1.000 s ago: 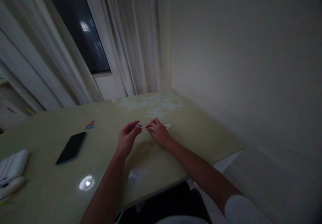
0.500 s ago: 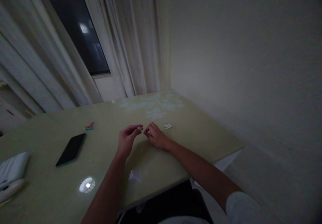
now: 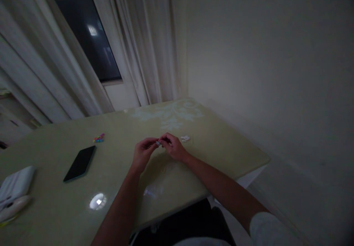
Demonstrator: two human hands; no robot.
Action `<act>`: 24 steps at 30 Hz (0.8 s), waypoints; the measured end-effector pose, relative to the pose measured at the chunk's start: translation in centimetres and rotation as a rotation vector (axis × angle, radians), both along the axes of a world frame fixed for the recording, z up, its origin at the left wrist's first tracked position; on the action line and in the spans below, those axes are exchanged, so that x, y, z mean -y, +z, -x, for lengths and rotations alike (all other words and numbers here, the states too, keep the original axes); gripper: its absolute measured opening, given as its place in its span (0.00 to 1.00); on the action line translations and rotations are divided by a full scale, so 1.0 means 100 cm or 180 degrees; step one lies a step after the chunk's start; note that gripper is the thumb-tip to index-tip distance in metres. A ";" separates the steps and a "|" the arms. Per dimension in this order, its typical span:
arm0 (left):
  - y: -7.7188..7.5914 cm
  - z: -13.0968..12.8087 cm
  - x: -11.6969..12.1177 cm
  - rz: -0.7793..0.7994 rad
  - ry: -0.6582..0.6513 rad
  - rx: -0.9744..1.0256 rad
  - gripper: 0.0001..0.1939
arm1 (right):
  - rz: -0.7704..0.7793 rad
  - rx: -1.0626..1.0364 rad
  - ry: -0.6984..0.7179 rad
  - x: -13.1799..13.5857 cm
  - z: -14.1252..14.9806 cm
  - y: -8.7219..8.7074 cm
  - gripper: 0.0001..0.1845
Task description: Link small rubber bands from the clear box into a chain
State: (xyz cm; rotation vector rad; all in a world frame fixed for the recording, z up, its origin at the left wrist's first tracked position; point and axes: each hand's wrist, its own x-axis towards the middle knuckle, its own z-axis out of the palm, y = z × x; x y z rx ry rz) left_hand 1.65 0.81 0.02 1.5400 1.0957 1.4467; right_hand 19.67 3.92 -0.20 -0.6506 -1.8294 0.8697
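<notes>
Over the table (image 3: 177, 187), my left hand (image 3: 143, 153) pinches a small whitish-grey piece (image 3: 158, 143) between thumb and fingertips. My right hand (image 3: 173, 146) meets it from the other side, its fingers bent and closed at the same piece. Whether the right fingers hold a separate part is too small to make out. Just to the right of my right hand lies a little cluster of small white pieces (image 3: 185, 138). Farther left on the table sits a small pile of colourful pieces (image 3: 99, 138), pink, yellow, blue and green.
A dark phone (image 3: 80, 163) lies flat on the left of the table. At the far left edge are a white soft-looking pack (image 3: 17, 182) and a pale rounded object (image 3: 13, 208). A wall (image 3: 249, 72) borders the right side; curtains (image 3: 149, 47) hang behind.
My right hand has closed in, its fingertips now touching the piece in my left hand. The left hand has shifted slightly right. The things on the table lie as before.
</notes>
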 end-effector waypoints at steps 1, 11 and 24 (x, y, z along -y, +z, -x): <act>0.000 0.001 0.000 -0.0005 0.0040 0.0039 0.09 | -0.0016 0.0054 -0.0015 -0.001 -0.001 0.001 0.11; -0.004 0.003 -0.003 0.0105 0.0202 0.0600 0.11 | -0.0664 0.1545 0.0614 -0.006 -0.014 0.001 0.05; -0.002 0.001 -0.001 0.0247 0.0025 0.0640 0.10 | -0.0266 0.0873 -0.0099 -0.010 -0.004 -0.008 0.05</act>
